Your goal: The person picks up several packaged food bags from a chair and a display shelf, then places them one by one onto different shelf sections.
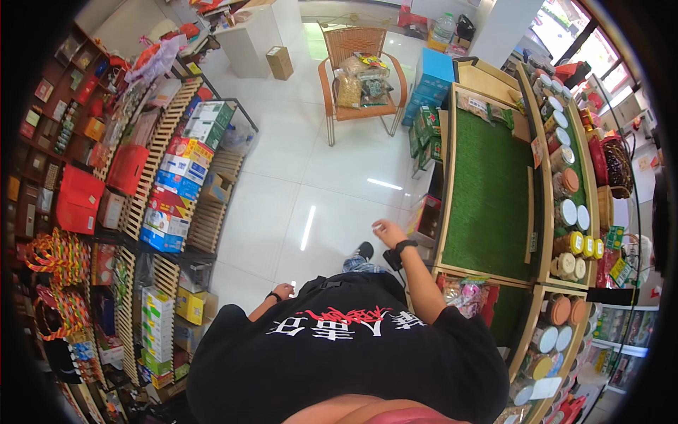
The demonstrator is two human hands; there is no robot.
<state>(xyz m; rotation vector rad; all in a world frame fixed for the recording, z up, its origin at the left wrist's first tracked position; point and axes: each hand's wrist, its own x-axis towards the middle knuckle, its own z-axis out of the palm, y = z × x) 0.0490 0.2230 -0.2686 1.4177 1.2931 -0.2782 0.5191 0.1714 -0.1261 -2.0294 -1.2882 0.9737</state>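
My left hand (284,290) hangs low at my left side over the white tiled floor (265,212), its fingers partly hidden and small in the picture. Raised ahead of my right side is my right hand (389,233), fingers loosely bent and apart, with no object seen in it. A black wristband (406,245) circles that wrist. The nearest things to the right hand are a low carton (425,214) and a wooden display stand lined with green artificial turf (484,196). Before me stands a woven armchair (354,40) with several filled plastic bags (349,90) on its seat.
To the left, slatted shelves (153,159) carry several stacked cartons (172,199). On the right, lidded jars (569,212) line a raised shelf. Blue boxes (433,71) and green cartons (426,130) stand beside the turf stand. A small cardboard box (279,62) is on the floor ahead.
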